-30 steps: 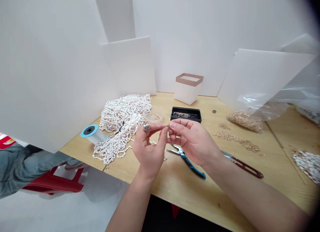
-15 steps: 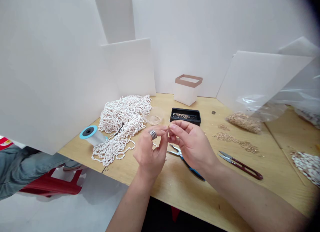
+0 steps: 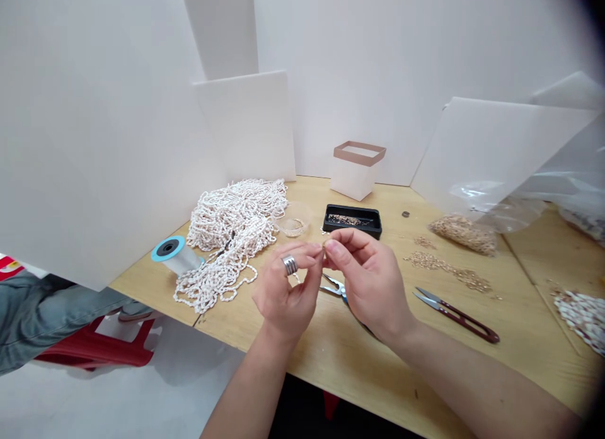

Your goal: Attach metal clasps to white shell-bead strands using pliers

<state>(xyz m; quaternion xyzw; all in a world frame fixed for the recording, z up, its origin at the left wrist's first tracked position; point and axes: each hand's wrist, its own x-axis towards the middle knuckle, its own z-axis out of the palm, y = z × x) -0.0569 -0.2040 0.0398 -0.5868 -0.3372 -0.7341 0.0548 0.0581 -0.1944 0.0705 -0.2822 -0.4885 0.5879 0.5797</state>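
Head-worn, angled down at hands (image 3: pixel 371 288), corner perhaps shaded

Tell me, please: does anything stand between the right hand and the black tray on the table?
Nothing visible stands between them. The right hand is just in front of the near edge of the black tray, and from this view its fingers almost reach that edge.

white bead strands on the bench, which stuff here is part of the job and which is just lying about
Part of the job: left hand and right hand pinching something tiny, white bead strands, black tray of tiny beads

Lying about: blue-handled pliers, red-handled snips, white spool, white box with tan rim
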